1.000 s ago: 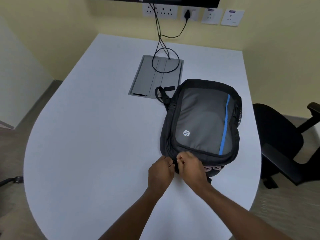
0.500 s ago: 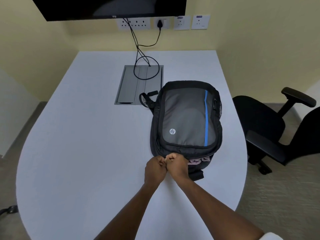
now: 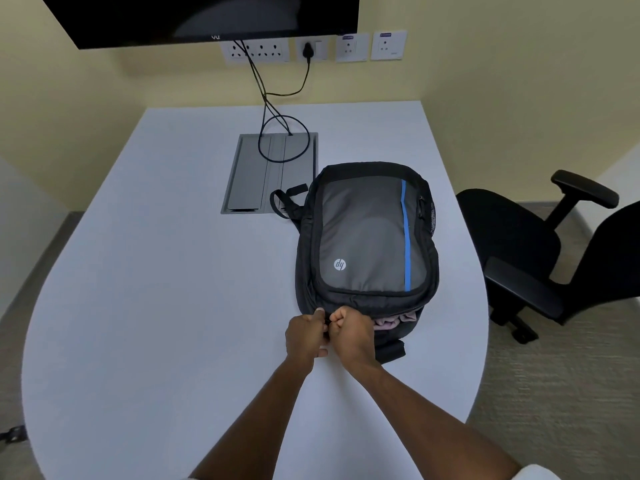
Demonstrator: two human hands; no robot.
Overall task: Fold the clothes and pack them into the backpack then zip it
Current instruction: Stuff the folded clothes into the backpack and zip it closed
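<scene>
Clothes (image 3: 394, 322) are packed, pink fabric peeking from the HP backpack (image 3: 367, 237) lying on the table's (image 3: 173, 306) right side. Left hand (image 3: 304, 336) and right hand (image 3: 353, 332) are pinching its near edge; zipping remains.

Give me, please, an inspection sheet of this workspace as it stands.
Surface: white table, grey cable hatch set in it.
Job's things: backpack lying flat, near opening partly unzipped; pink clothes showing inside.
Clutter: nothing seen.
Hands: left hand and right hand both grip the backpack's near edge.
Cables: black cables run from wall sockets to the hatch.
Surroundings: monitor, black chairs.
</scene>
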